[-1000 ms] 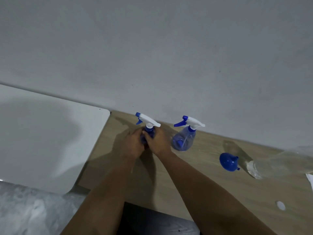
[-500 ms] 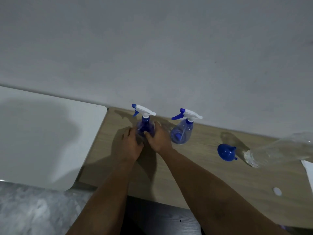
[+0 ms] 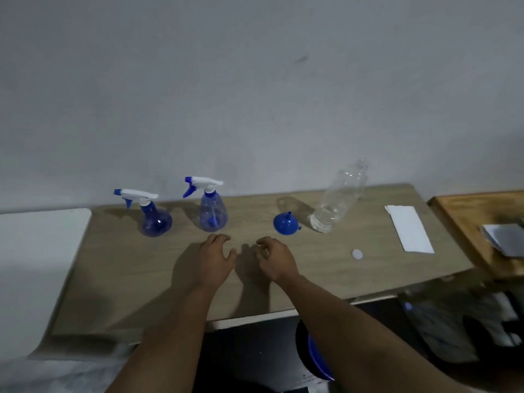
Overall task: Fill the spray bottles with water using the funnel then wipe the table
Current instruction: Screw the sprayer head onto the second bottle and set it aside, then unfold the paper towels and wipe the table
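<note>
Both forearms are bare from the bottom edge of the view up to the wrists, with no sleeve or cuff on either. The left hand (image 3: 216,258) carries no glove, and no ring or band shows on the back of it or on its fingers. The right hand (image 3: 276,259) is equally bare and ungloved, and no watch, strap or bracelet shows at its wrist. The left wrist is just as plain. The dim light blurs the skin's finer detail, so small marks cannot be made out.
</note>
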Action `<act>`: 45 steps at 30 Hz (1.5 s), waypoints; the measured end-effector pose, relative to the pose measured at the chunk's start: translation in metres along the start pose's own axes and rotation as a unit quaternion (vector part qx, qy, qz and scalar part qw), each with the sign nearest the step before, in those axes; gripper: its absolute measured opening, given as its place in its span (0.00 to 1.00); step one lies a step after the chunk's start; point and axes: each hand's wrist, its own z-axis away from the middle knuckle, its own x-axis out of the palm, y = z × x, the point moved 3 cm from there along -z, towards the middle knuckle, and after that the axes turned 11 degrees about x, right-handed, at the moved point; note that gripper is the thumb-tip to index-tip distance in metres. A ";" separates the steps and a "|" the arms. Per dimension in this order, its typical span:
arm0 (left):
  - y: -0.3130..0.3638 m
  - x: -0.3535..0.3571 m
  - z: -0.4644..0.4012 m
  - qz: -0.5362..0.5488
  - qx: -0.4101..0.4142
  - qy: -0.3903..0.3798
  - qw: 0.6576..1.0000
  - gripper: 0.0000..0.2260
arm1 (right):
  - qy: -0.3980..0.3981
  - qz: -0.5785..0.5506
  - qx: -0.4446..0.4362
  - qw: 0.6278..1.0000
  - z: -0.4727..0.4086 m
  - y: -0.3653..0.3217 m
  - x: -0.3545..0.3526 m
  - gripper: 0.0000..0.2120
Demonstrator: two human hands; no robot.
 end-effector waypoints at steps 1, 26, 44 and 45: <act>0.019 0.007 -0.005 0.008 0.016 -0.004 1.000 0.17 | 0.010 -0.001 0.010 1.000 0.001 0.016 -0.016 0.16; 0.249 0.115 -0.136 0.261 0.051 0.030 0.963 0.46 | 0.042 0.005 0.147 0.988 -0.059 0.218 -0.198 0.15; 0.256 0.111 -0.131 0.237 0.015 0.024 0.971 0.40 | 0.022 0.094 -0.183 0.978 -0.056 0.007 -0.353 0.19; 0.255 0.110 -0.130 0.231 0.016 0.023 0.972 0.40 | 0.020 0.102 -0.183 0.978 -0.057 0.006 -0.352 0.19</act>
